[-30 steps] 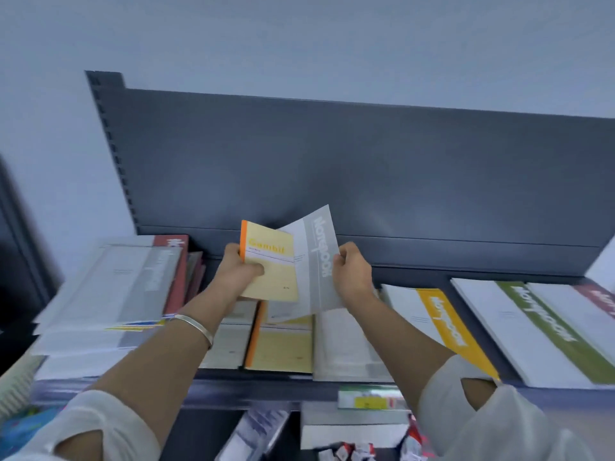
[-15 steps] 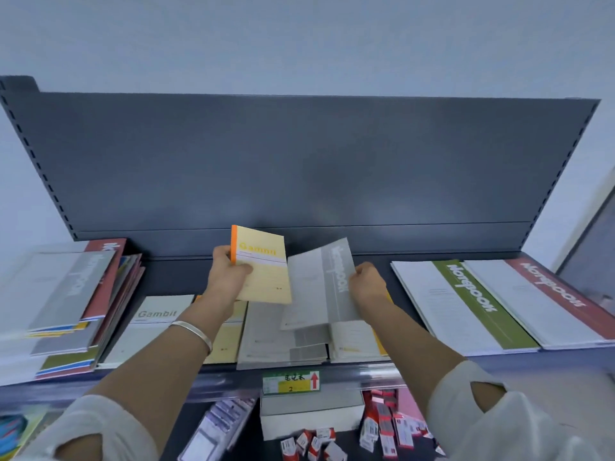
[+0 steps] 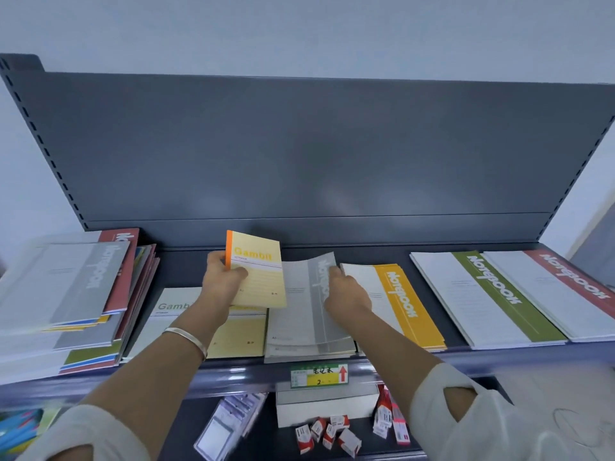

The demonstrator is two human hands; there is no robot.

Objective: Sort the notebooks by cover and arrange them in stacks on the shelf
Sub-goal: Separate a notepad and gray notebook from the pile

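At the left fingers [image 3: 239,273], a lined yellow notebook [image 3: 261,277] with orange spine; at the right fingers [image 3: 333,271], a grey notebook [image 3: 299,314] with darker band.

Matt metal shelf [image 3: 299,161] — paper notebooks [image 3: 492,297]

A dark grey metal shelf [image 3: 186,271] with a tall back panel [image 3: 299,154] carries notebooks laid flat in a row. At the far left sits a tall, untidy mixed pile [image 3: 66,294] with a grey cover on top. Next come a white Gambit notebook [image 3: 166,311], a yellow notebook [image 3: 243,337] touching it, then a grey stack [image 3: 299,334]. Right of that lie a yellow-banded stack [image 3: 399,304], a green-banded stack [image 3: 482,294] and a red-banded stack [image 3: 565,284] overlapping it. A price tag [image 3: 319,375] sits on the front rail.
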